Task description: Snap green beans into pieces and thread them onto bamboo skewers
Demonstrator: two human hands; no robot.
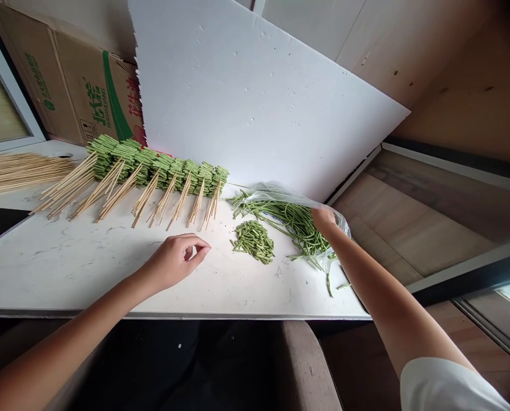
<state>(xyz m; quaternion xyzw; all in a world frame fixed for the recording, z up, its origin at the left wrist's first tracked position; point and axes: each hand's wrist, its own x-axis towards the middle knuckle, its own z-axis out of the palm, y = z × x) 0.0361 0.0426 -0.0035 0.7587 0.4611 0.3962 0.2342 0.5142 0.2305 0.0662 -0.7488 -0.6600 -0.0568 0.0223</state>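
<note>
My left hand (178, 260) hovers over the white table (186, 297), thumb and forefinger tips pressed together; whether anything tiny is between them is too small to tell. At the right, my right hand (323, 218) reaches into a clear plastic bag (343, 221) of long green bean stems (295, 220); its fingers are hidden. Between the hands lies a small heap of short cut green pieces (254, 241). Behind my left hand, skewered bundles of green pieces (163, 170) stand stacked in a row, their bare sticks (113, 197) pointing toward me.
Many loose wooden sticks (19, 170) lie at the far left, beside a dark flat object (0, 224). A white board (246, 97) leans at the back, with a cardboard box (84, 85) behind it. A few stray stems (330, 284) lie near the right table edge.
</note>
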